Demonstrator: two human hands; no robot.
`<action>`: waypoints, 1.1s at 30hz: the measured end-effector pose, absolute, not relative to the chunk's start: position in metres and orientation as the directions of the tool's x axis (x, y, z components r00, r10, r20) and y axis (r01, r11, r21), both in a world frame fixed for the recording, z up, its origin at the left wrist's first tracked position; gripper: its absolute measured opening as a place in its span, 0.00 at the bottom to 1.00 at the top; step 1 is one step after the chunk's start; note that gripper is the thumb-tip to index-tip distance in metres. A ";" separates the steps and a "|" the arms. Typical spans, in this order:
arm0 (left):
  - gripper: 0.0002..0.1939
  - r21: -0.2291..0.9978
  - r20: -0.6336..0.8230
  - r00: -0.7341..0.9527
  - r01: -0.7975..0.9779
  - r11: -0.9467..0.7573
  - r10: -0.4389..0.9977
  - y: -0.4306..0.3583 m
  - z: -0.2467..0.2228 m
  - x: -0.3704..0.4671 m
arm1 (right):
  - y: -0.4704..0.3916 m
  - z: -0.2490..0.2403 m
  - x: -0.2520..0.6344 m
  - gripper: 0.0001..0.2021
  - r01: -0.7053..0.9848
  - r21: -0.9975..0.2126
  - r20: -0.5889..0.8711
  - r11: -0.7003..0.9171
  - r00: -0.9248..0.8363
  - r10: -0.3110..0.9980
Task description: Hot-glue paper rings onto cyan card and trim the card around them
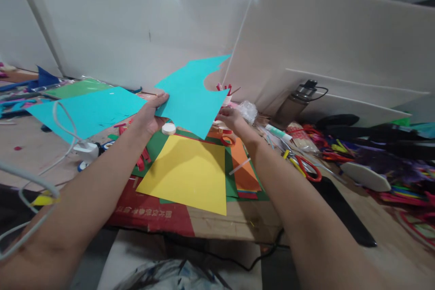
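A cyan sheet of paper (190,95) with curved cut-outs along its edges is raised over the table, tilted. My left hand (152,108) grips it at its left edge, thumb below and fingers behind. My right hand (232,117) is beside the sheet's right corner with its fingers curled; what they hold, if anything, is hidden. Just below that hand lies a red ring-shaped handle (228,139). A yellow sheet of paper (190,172) lies flat in front of me, partly over green paper. Orange paper (245,167) sits to its right, and a round white piece (169,128) lies behind it.
Another cyan sheet (91,111) lies at the left, near a white cable and plug (86,150). At the right are red-handled scissors (308,168), a glue stick (278,132), a black phone-like slab (343,210) and a bottle (295,102). A white panel (136,18) rises behind.
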State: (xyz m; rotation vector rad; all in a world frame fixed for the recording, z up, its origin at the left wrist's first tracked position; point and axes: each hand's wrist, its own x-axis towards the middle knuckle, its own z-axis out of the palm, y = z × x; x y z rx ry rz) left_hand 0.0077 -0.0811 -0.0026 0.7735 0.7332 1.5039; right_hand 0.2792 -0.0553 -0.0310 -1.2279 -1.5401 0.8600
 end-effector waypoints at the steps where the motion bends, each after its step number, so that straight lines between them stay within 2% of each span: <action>1: 0.10 0.807 0.033 -0.067 -0.587 -0.066 0.997 -0.079 -0.003 0.006 | -0.057 -0.029 0.283 0.12 0.222 -0.947 0.228 0.231 -0.039 0.973; 6: 0.10 0.804 0.038 -0.094 -0.589 -0.086 0.995 -0.077 -0.003 0.001 | -0.079 -0.023 0.300 0.12 -0.041 -0.988 0.154 0.151 -0.070 0.986; 10: 0.10 0.858 0.083 -0.007 -0.509 -0.075 0.997 -0.082 -0.001 0.001 | -0.097 -0.025 0.309 0.07 -0.305 -0.952 0.045 0.018 -0.083 0.996; 12: 0.08 0.903 0.078 0.067 -0.428 -0.042 0.995 -0.085 0.000 0.001 | -0.105 -0.026 0.311 0.05 -0.347 -0.938 0.033 0.007 -0.067 0.997; 16: 0.12 0.960 0.015 0.207 -0.276 0.044 0.978 -0.088 -0.001 0.000 | -0.119 -0.028 0.315 0.04 -0.352 -0.934 0.052 0.065 0.048 0.998; 21: 0.17 0.981 -0.080 0.350 -0.137 0.135 0.933 -0.091 -0.005 -0.002 | -0.129 -0.034 0.326 0.07 -0.401 -0.891 0.090 0.214 0.306 0.948; 25: 0.17 0.985 -0.139 0.424 -0.032 0.168 0.895 -0.091 -0.005 -0.004 | -0.131 -0.038 0.333 0.11 -0.301 -0.890 0.176 0.342 0.465 0.867; 29: 0.17 0.987 -0.133 0.444 -0.021 0.159 0.886 -0.092 -0.004 -0.007 | -0.138 -0.034 0.324 0.09 -0.151 -0.885 0.315 0.440 0.500 0.807; 33: 0.14 0.994 -0.059 0.447 -0.061 0.096 0.892 -0.094 -0.001 -0.013 | -0.148 -0.028 0.311 0.09 -0.054 -0.826 0.485 0.561 0.436 0.758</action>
